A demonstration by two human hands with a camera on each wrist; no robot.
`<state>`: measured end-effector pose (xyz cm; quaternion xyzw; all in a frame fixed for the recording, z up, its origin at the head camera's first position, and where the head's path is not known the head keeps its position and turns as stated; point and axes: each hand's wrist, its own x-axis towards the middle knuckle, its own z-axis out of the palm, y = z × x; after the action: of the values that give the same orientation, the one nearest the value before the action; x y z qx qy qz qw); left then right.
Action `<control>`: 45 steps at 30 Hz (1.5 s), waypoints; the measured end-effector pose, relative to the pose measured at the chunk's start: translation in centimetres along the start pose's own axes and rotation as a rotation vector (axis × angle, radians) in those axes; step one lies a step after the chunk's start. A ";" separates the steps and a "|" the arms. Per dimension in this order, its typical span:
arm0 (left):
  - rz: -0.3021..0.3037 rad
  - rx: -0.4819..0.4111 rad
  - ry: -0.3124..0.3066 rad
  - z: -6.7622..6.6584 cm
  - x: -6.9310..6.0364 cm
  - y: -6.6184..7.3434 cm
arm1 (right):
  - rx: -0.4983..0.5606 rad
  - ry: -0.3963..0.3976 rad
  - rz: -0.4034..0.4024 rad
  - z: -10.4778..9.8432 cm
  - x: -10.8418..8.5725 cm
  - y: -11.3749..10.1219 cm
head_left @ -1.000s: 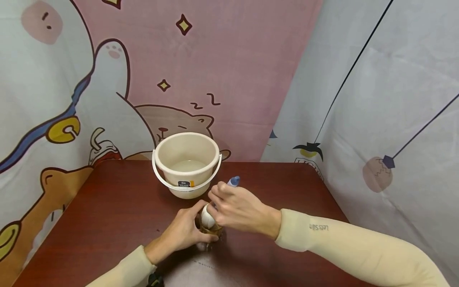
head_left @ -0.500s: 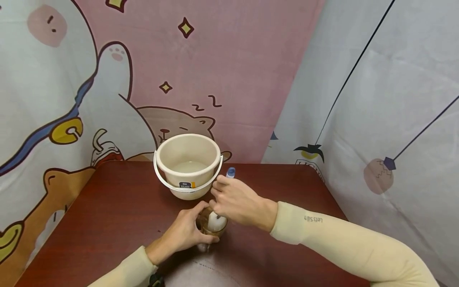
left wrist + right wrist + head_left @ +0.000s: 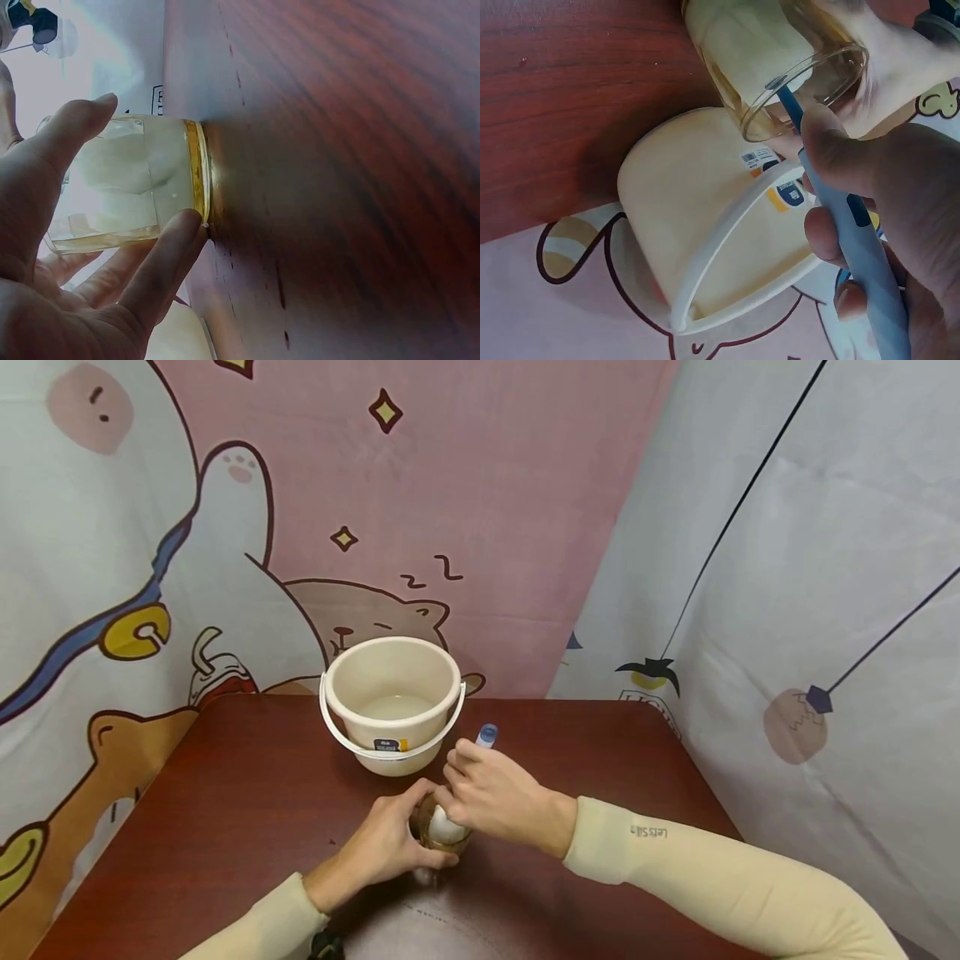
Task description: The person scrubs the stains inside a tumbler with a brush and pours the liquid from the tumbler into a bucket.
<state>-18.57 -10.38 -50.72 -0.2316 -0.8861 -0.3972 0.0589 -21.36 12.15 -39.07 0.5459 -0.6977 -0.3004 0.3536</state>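
Observation:
In the head view my left hand (image 3: 384, 839) grips an amber-tinted clear glass (image 3: 169, 169) around its side, thumb on one side and fingers on the other. The glass has its base at the tabletop; whether it touches cannot be told. My right hand (image 3: 498, 789) holds a cup brush by its light blue-grey handle (image 3: 866, 262), thumb along the handle. The brush's white sponge head (image 3: 447, 827) is inside the glass, partly hidden by my right fingers in the head view. Through the glass wall, the right wrist view shows the pale sponge filling much of the inside.
Just beyond my hands stands a cream bucket (image 3: 393, 714) with a white handle hanging across its front and a little water-like liquid inside. The reddish-brown table (image 3: 247, 802) has a few dark drops on it. Cartoon-printed cloth (image 3: 510, 527) hangs behind and at the sides.
My right hand has moved the brush slightly away and back, shifting the sponge head rightward in the glass and then part way left. My left hand has kept the glass in about the same place.

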 end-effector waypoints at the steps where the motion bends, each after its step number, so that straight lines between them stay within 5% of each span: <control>1: 0.001 0.003 0.003 0.0 0.0 0.0 | 0.007 -0.004 0.010 0.1 -0.1 0.0; 9: -0.005 0.020 0.015 -0.1 0.0 0.0 | 0.093 -0.043 0.076 -0.2 -1.1 1.1; 21: -0.022 0.028 0.006 0.0 0.0 0.1 | 0.181 0.075 0.189 -1.8 -2.3 2.4; 30: -0.042 0.034 0.001 0.1 0.1 0.1 | 0.122 0.184 0.175 -1.7 -2.4 1.0; 45: -0.032 0.050 0.003 0.3 0.1 -0.1 | 0.011 0.203 0.099 -2.3 -1.1 0.1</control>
<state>-18.68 -10.17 -50.98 -0.2150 -0.8993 -0.3761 0.0597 -19.39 13.14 -37.85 0.5405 -0.6860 -0.2217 0.4338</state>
